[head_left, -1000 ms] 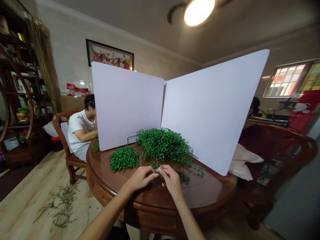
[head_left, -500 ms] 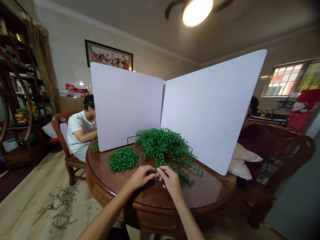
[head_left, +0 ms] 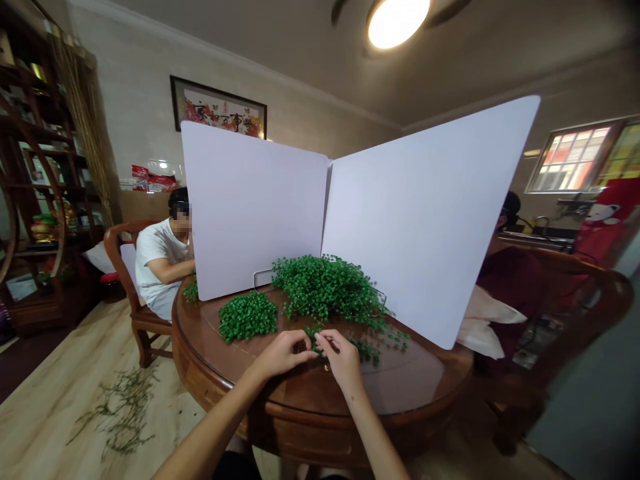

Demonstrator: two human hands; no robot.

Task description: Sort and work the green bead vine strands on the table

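Two bare hands meet at the near edge of a round wooden table (head_left: pixel 415 387), fingertips pinched together on a small green beaded sprig (head_left: pixel 314 333). The left hand (head_left: pixel 283 353) and the right hand (head_left: pixel 344 359) each close thumb and forefinger narrowly on it, almost touching one another. The sprig sits just above the tabletop, at the near fringe of a large heap of green beaded foliage (head_left: pixel 327 287) piled against a white folding divider (head_left: pixel 425 213). A smaller heap of green beads (head_left: pixel 247 317) lies just left of the large one, apart from both hands. Beyond the divider's left panel a person in a white T-shirt (head_left: pixel 157 257) sits at the same table in a wooden chair (head_left: pixel 123 267). Thin stems (head_left: pixel 123 413) are scattered on the pale wood floor to the left. A framed picture (head_left: pixel 217 113) hangs on the far wall under a lit ceiling lamp (head_left: pixel 397 20).
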